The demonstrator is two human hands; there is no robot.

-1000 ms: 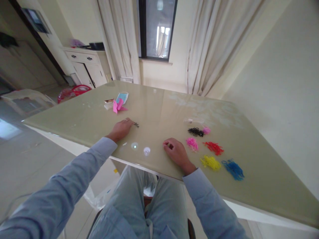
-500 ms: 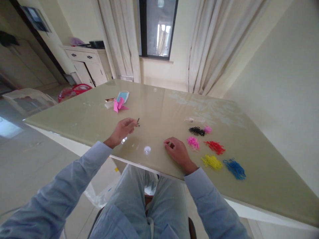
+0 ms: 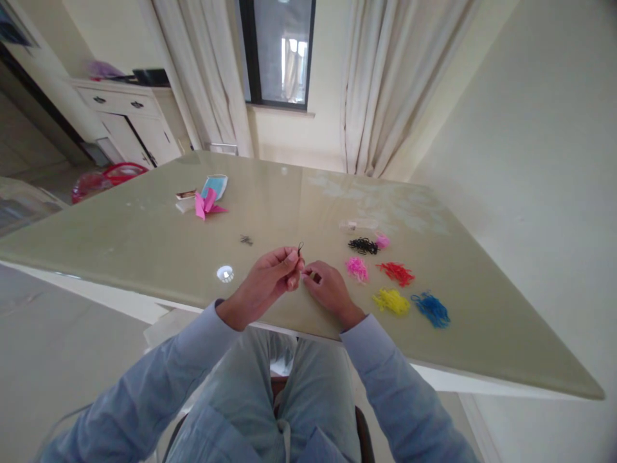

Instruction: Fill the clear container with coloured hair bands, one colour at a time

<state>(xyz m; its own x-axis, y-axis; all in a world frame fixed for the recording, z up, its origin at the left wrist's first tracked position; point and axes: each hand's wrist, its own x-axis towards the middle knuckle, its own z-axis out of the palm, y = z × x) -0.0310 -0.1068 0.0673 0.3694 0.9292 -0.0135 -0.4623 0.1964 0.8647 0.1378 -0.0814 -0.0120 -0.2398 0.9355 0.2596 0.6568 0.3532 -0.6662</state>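
Note:
My left hand (image 3: 270,281) pinches a small black loop (image 3: 300,247) that sticks up from its fingertips above the table. Close against its right side is my right hand (image 3: 330,290), with thumb and forefinger together; what they hold, if anything, is too small to make out. Small dark pieces (image 3: 246,240) lie on the table beyond my left hand. To the right are piles of small bands: black (image 3: 364,245), pink (image 3: 357,269), red (image 3: 396,273), yellow (image 3: 391,301) and blue (image 3: 432,310).
On the glossy table (image 3: 486,308), a pink folded paper (image 3: 207,204) lies by a blue-white packet (image 3: 215,186) at the far left. A clear case (image 3: 358,224) and a light pink bundle (image 3: 382,240) are near the black pile. My legs are under the front edge.
My left hand has moved right, beside my right hand, with the black loop in its fingertips. Small dark pieces now show on the table where it was. The view has shifted right.

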